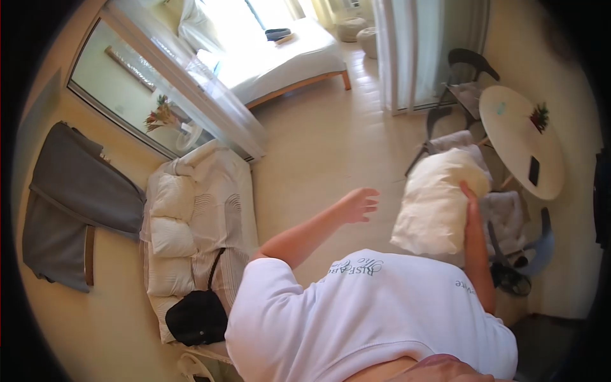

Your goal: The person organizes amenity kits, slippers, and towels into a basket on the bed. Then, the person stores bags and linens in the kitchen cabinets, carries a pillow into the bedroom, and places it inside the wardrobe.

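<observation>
A plump cream pillow point(436, 200) is in front of me on the right, above the seat of a chair. My right hand point(471, 200) is wrapped around its right edge, with the fingers partly on its top face. Whether the pillow also rests on the chair cannot be seen. My left hand point(360, 205) is held out over the floor, apart from the pillow, its fingers spread and nothing in them.
On the left stands a sofa point(238, 184) with several white cushions and a black bag point(198, 317). An oval table point(509, 121) with a plant and dark phone is at right, among chairs point(439, 118). A bed point(305, 57) stands beyond the sliding glass door point(197, 83).
</observation>
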The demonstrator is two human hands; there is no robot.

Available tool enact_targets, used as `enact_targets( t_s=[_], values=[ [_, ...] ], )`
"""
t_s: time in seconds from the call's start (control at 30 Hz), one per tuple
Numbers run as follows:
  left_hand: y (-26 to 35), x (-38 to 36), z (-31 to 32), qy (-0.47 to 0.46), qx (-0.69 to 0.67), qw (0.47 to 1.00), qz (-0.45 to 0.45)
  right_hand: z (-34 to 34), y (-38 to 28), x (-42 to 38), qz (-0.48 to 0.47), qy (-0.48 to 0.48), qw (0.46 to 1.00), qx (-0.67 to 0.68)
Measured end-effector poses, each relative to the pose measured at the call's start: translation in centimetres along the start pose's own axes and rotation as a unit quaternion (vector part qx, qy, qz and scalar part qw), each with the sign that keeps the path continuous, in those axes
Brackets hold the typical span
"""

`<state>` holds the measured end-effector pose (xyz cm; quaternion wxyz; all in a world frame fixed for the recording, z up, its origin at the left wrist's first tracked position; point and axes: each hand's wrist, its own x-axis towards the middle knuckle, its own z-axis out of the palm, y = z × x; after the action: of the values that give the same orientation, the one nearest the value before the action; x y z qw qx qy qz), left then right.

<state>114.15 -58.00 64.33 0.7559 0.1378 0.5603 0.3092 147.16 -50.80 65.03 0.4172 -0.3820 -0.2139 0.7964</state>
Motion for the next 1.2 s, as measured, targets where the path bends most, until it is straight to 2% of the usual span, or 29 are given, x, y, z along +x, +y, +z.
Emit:
enact_targets(
  t_s=[0.07,0.17,0.3,0.4,0.47,0.5,0.53,0.6,0.67,0.73,0.8,0.83,0.9,0.97,1.0,1.07,1.2],
  values=[
    [3.3,-0.1,-1.1,-0.029,-0.011,0.999,0.022,3.4,-2.0,0.5,0.022,-0.019,1.0,0.01],
    [9.6,3.3,-2.6,-0.083,-0.031,0.995,0.051,5.0,-4.0,4.9,-0.025,0.029,0.999,-0.015],
    [18.6,9.5,-4.5,-0.124,-0.021,0.99,0.07,7.5,-6.5,13.4,-0.02,0.04,0.999,-0.002],
    [25.1,15.8,-8.2,-0.132,-0.004,0.991,0.038,10.6,-9.1,23.4,-0.034,0.049,0.998,-0.006],
    [29.5,18.9,-11.3,-0.04,-0.044,0.998,0.035,12.1,-9.6,32.0,-0.057,0.052,0.997,-0.029],
    [30.7,19.1,-12.6,0.009,-0.069,0.997,0.02,14.0,-10.3,35.5,-0.038,0.057,0.997,-0.042],
    [32.6,19.4,-14.3,0.006,-0.093,0.995,0.022,15.1,-10.5,40.0,-0.016,0.042,0.999,-0.03],
    [36.7,19.4,-17.6,-0.003,-0.139,0.99,0.028,20.8,-10.5,47.3,-0.048,0.014,0.994,-0.097],
    [39.5,21.5,-22.2,0.048,-0.218,0.969,0.105,28.2,-9.5,53.0,-0.068,-0.019,0.982,-0.172],
    [39.0,27.1,-29.8,0.088,-0.308,0.926,0.199,35.5,-8.5,56.4,-0.017,-0.062,0.963,-0.262],
    [43.8,31.0,-34.2,0.082,-0.342,0.888,0.297,40.9,-7.4,60.6,-0.005,-0.148,0.934,-0.326],
    [48.6,29.4,-33.3,0.067,-0.331,0.88,0.334,43.5,-7.5,62.8,0.0,-0.192,0.913,-0.36],
    [55.6,29.6,-33.2,0.015,-0.279,0.876,0.392,48.0,-8.6,68.6,0.119,-0.258,0.902,-0.324],
    [63.6,33.0,-34.2,-0.074,-0.195,0.861,0.465,50.8,-10.5,75.2,0.089,-0.269,0.915,-0.289],
    [66.2,35.2,-34.7,-0.104,-0.188,0.867,0.449,51.8,-11.0,77.2,0.08,-0.278,0.917,-0.274],
    [72.3,41.1,-35.6,-0.157,-0.182,0.88,0.41,53.5,-15.6,82.7,0.159,-0.267,0.934,-0.175],
    [87.7,46.1,-30.7,-0.328,-0.148,0.898,0.254,52.6,-23.4,92.1,0.101,-0.191,0.976,-0.01]
  ],
)
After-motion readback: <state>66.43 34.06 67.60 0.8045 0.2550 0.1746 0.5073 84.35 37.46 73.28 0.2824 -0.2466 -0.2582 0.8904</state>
